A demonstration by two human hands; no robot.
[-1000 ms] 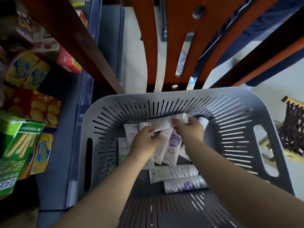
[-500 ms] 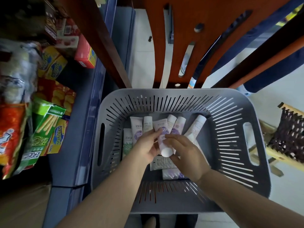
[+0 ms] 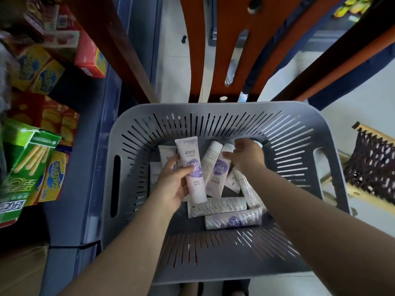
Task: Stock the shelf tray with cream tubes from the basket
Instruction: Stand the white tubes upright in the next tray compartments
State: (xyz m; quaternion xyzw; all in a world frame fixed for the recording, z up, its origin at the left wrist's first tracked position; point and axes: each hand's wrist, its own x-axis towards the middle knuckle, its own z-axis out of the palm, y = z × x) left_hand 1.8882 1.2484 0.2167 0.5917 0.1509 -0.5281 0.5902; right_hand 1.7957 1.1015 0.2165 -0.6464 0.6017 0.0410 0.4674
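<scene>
The grey slotted basket (image 3: 299, 129) sat at the centre of the view, and both hands were inside it. The left hand (image 3: 171, 184) gripped a pink-and-purple cream tube (image 3: 193, 171), fingers and thumb curled round its lower half; the tube stood almost upright in the view, its flat crimped end toward twelve o'clock and its cap end toward six. The right hand (image 3: 245, 155) reached to the far wall of the basket at about one o'clock, its fingers curled down around a white cap (image 3: 257, 143) there — the view was too blurred to tell whether it actually gripped the cap or only touched it.

On the basket floor lay the rest of the stock. Two tubes (image 3: 215, 167) leaned side by side between the hands, one white and one with a purple label, both touching the held tube's right edge. At five o'clock from the left hand a white tube (image 3: 218, 207) lay crosswise, and just below it a purple-labelled tube (image 3: 233, 221) lay crosswise too — the two were touching along their length.

At nine o'clock, well apart from the basket's contents, snack boxes (image 3: 38, 150) in green, yellow and red crowded a blue shelf (image 3: 92, 146). An orange wooden chair back (image 3: 230, 50) rose at twelve o'clock behind the basket.
</scene>
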